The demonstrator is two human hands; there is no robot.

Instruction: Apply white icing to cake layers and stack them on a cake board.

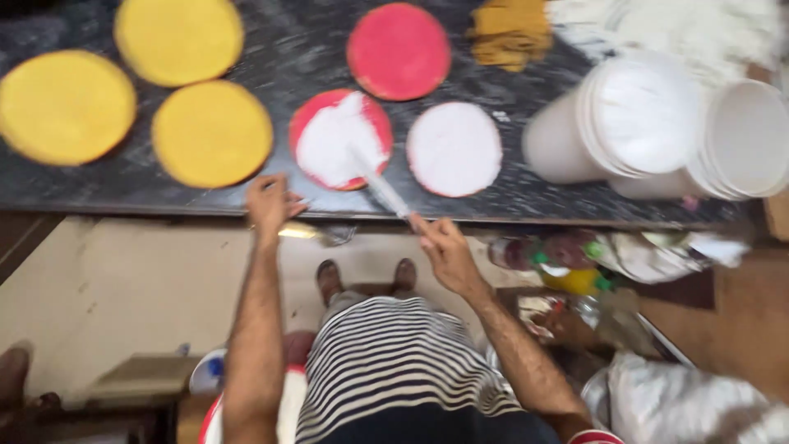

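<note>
My right hand (442,245) grips a spatula (380,186) whose blade lies on a red round cake layer (340,139), half covered with white cream. My left hand (268,202) rests at the dark marble counter's front edge (123,197), just left of that layer, fingers curled, and I cannot tell if it holds anything. A fully cream-covered round (454,149) sits to the right, and a bare red round (399,51) lies behind. Three yellow rounds (212,132) lie on the left.
Stacks of white tubs (633,123) lie on their sides at the right of the counter. A brown crumbly heap (509,33) and white powder (699,29) are at the back. Bottles and bags (575,263) clutter the floor on the right.
</note>
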